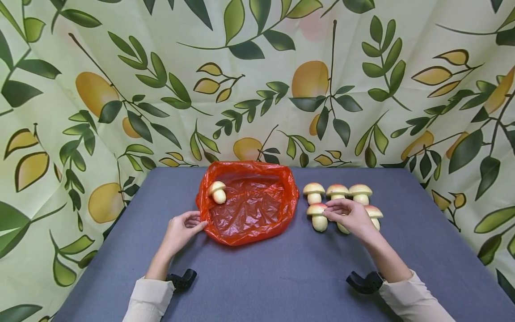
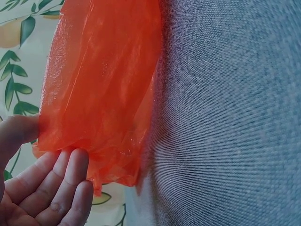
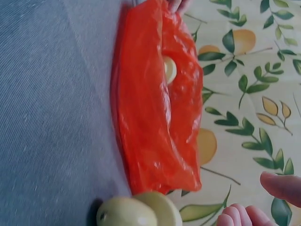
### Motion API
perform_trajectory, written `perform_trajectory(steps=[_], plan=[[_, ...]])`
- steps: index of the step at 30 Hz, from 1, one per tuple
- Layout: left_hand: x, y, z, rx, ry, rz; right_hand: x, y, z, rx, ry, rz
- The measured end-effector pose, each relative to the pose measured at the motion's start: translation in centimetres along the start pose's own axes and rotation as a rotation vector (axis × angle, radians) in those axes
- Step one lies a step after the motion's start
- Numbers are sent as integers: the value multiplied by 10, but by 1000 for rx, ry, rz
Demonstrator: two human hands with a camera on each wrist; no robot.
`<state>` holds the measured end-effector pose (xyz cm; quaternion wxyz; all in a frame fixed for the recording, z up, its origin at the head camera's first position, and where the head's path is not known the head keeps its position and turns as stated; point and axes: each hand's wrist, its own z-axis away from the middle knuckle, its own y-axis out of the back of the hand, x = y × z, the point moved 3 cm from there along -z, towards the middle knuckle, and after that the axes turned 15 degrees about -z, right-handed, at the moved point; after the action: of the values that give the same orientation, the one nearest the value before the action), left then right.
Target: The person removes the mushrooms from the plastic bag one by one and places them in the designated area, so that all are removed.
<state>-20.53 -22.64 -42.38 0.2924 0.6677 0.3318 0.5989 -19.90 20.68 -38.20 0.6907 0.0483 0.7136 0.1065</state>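
A red plastic bag (image 1: 249,235) lies with its mouth spread wide on the table. One toy mushroom (image 1: 218,192) with a pale stem and a red-tinged cap is inside it, at the left wall. My left hand (image 1: 186,228) pinches the bag's left front rim between thumb and fingers, as the left wrist view also shows. Over on the right, my right hand (image 1: 351,215) hovers above the front row of mushrooms, close to the leftmost one (image 1: 319,219). Its thumb and fingers (image 3: 237,215) stand apart with nothing visible between them. The hand partly covers another front mushroom (image 1: 343,229).
Several more mushrooms stand right of the bag: a back row with a left (image 1: 314,192), a middle (image 1: 338,191) and a right one (image 1: 360,192), plus one at the front right (image 1: 375,213). A grey cloth covers the table (image 1: 265,281). A leaf-patterned curtain (image 1: 257,107) hangs behind.
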Motion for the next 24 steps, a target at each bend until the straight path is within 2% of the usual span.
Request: perform_trajectory(steps=[7,24], plan=[[0,0,1,2,-1,-10,-3,-18,-9,-63,20,-45],[-1,0,0,-4,22,-8,-1,-66,-26,-190,-20,-158]])
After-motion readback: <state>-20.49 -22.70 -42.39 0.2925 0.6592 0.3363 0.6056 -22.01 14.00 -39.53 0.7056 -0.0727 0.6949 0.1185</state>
